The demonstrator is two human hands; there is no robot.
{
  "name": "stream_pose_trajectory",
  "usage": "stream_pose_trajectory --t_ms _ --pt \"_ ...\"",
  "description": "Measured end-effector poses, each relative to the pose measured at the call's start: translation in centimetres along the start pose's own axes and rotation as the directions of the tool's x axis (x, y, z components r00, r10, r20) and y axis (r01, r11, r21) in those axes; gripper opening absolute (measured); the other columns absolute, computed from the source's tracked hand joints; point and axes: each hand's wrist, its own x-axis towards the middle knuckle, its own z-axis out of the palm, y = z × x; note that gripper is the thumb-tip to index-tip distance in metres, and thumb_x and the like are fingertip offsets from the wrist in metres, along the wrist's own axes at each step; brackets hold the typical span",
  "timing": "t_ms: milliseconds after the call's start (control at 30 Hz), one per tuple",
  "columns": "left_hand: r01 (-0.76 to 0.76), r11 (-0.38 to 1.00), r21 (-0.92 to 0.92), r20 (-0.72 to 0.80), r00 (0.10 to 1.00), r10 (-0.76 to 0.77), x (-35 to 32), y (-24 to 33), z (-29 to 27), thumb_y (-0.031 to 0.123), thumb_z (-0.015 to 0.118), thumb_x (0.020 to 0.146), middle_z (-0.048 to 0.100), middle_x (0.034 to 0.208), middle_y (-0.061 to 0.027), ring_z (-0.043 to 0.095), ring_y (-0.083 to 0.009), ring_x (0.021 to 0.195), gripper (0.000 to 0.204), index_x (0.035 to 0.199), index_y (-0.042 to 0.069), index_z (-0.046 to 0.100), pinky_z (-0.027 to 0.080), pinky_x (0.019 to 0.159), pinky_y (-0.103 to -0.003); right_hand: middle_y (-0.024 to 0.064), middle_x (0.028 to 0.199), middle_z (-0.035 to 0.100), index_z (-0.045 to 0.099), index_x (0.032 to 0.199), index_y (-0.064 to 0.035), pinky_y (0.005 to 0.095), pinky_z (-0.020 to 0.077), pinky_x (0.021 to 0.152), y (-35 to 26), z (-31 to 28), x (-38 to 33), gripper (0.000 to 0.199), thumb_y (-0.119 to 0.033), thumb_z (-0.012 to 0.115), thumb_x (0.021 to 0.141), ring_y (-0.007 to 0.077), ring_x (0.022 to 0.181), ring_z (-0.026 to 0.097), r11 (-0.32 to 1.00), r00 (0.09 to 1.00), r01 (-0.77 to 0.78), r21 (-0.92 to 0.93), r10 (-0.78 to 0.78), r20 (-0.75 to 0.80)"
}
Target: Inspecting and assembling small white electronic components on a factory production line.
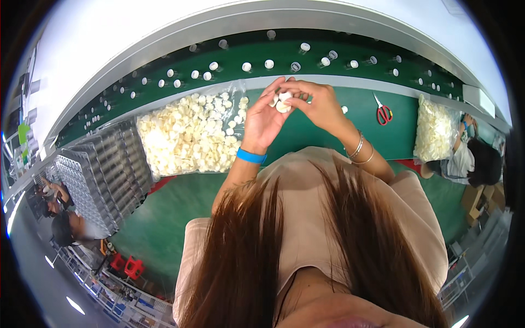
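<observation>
- Green bench [306,128] runs as a curved band across the frame's upper half, with a darker belt [240,52] behind it carrying small white-topped vials [269,64] spaced well apart.
- Stack of grey trays [104,175] sits at mid left, ribbed into rows of narrow cells; what the cells hold cannot be made out.
- Clear bag [188,134] lies just left of the hands, open and flat, heaped with small cream-white caps. No label shows on it.
- Second clear bag [435,131] of the same pale pieces stands at the right, next to another person's arm.
- Left hand [262,117] is raised at upper centre, palm half curled, holding several white caps [283,102] at the fingertips; a blue band circles that wrist.
- Right hand [320,104] meets it from the right, thumb and fingers pinched on the same cluster of caps.
- Red-handled scissors [384,112] lie on the bench right of the hands.
- The caps look light, stiff, smooth and easily dropped; a fingertip pinch across the rim should hold one best, with little force needed.
</observation>
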Motion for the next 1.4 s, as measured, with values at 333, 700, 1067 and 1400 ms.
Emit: stream_pose_trajectory --t_ms 333,700,1067,1400 --pt "-0.083 0.963 0.257 -0.150 0.981 0.125 0.8 -3.1 1.9 0.007 0.058 0.091 0.059 0.115 -0.0117 0.058 -0.0188 0.107 0.031 0.119 -0.004 0.055 0.049 0.099 -0.039 0.0089 0.093 0.071 0.068 0.106 -0.0050 0.0260 0.0538 0.071 0.3 -3.2 -0.8 0.022 -0.005 0.068 0.083 0.0128 0.080 0.067 0.956 0.975 -0.185 0.226 0.208 -0.082" --pt "-0.067 0.945 0.320 -0.293 0.942 0.166 1.5 -8.6 0.2 0.005 0.064 0.088 0.065 0.101 -0.0056 0.063 -0.0136 0.093 0.023 0.110 0.002 0.062 0.054 0.080 -0.026 0.0071 0.103 0.066 0.066 0.096 -0.0057 0.0345 0.0523 0.079 4.6 -6.8 -2.3 0.018 -0.010 0.069 0.079 0.0269 0.093 0.063 0.851 0.893 0.450 -0.271 -0.424 0.152" --pt "-0.182 0.975 0.125 -0.513 0.830 0.221 0.3 -10.9 -3.6 0.007 0.063 0.089 0.064 0.110 -0.0084 0.061 -0.0119 0.091 0.030 0.118 0.001 0.056 0.053 0.075 -0.021 0.0084 0.104 0.068 0.061 0.108 -0.0060 0.0354 0.0530 0.082 13.7 -3.1 4.3 0.033 -0.008 0.072 0.078 0.0266 0.097 0.065 0.940 0.933 0.310 -0.145 -0.271 0.237" --pt "-0.271 0.962 0.034 -0.632 0.740 0.231 -3.6 -14.6 -6.2 0.011 0.063 0.090 0.063 0.109 -0.0070 0.059 -0.0117 0.089 0.025 0.113 0.002 0.057 0.052 0.074 -0.021 0.0084 0.103 0.069 0.056 0.115 -0.0079 0.0373 0.0506 0.085 20.8 2.9 10.7 0.041 -0.003 0.069 0.076 0.0282 0.097 0.064 0.931 0.934 0.268 -0.249 -0.188 0.305"
